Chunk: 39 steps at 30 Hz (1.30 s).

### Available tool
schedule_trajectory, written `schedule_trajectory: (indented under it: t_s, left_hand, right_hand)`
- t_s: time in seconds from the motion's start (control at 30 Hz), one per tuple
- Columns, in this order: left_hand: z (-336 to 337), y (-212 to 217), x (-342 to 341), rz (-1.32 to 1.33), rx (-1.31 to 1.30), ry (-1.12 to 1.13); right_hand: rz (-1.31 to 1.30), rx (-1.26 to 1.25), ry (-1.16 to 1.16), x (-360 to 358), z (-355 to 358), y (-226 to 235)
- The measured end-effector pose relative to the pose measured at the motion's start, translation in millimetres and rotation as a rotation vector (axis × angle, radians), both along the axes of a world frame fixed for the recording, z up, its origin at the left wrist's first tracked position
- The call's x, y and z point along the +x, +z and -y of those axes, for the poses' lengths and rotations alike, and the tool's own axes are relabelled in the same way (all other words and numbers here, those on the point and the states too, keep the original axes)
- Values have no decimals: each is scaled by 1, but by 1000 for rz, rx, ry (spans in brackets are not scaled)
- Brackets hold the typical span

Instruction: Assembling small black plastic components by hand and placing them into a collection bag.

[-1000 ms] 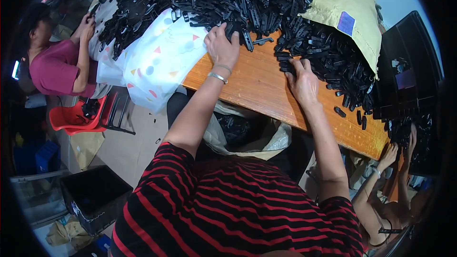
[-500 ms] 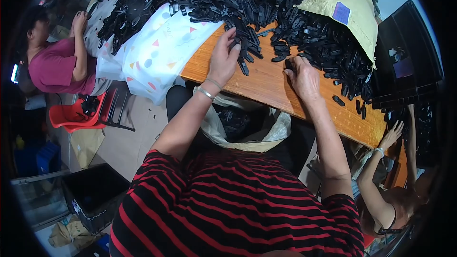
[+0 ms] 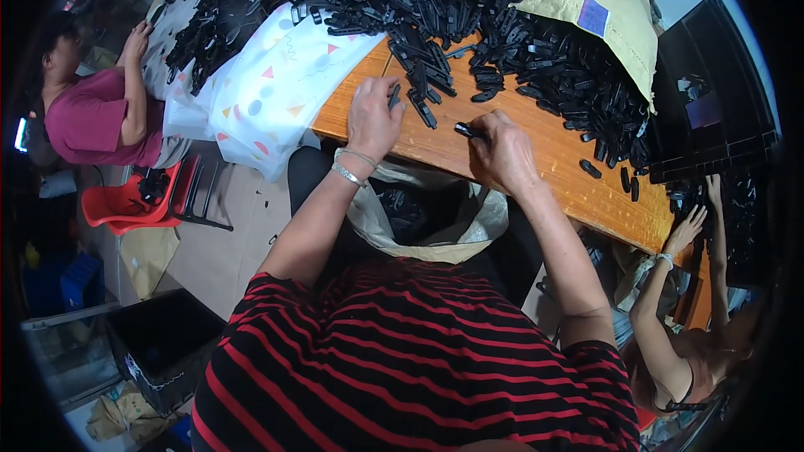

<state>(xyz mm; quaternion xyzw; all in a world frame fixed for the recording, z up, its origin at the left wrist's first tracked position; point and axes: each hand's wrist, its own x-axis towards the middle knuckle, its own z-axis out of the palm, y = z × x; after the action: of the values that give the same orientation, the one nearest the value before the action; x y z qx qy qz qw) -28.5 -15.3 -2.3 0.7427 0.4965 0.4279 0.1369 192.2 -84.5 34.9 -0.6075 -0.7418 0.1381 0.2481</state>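
My left hand [image 3: 373, 120] is closed above the wooden table [image 3: 423, 146], its fingertips pinching a small dark piece [image 3: 394, 97]. To its right, my right hand [image 3: 506, 151] is also closed. A short black plastic part [image 3: 464, 129] sticks out from between its thumb and fingers. Beyond both hands lies a large heap of similar black plastic parts [image 3: 452, 0], some long and narrow, others short. One long part [image 3: 422, 109] rests on the wood close to my left fingertips. What the pieces belong to cannot be made out.
An open pale sack [image 3: 377, 230] with dark contents sits on my lap under the table edge. White patterned plastic sheeting [image 3: 251, 109] drapes off the left side. A yellowish sack [image 3: 620, 50] stands back right. Co-workers are at left [image 3: 100, 121] and lower right [image 3: 662, 351].
Both hands have drawn back from the heap toward the table's near edge. My left hand has closed on a dark piece; the black part in my right hand now shows.
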Motion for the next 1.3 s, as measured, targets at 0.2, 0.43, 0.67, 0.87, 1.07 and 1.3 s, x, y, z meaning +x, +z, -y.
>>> schedule_trajectory:
  t_s: [0.2,0.43,0.67,0.87,1.07,1.3]
  left_hand:
    - [3,2,-5,-153,56,35]
    - [10,9,-10,-111,12,15]
    - [17,7,-16,2,-60,-16]
    - [32,14,-12,192,-197,-92]
    - [42,22,1,208,-175,-185]
    - [36,37,23,544,-453,-382]
  right_hand:
    - [-3,18,-45,-14,-1,-3]
    - [-10,81,-23,-16,1,3]
    - [132,-18,151,-17,-4,15]
    - [30,34,114,-32,-8,-4]
    - [-226,-57,-25,-33,-11,15]
    - [-866,-432,-23,-17,-22,10]
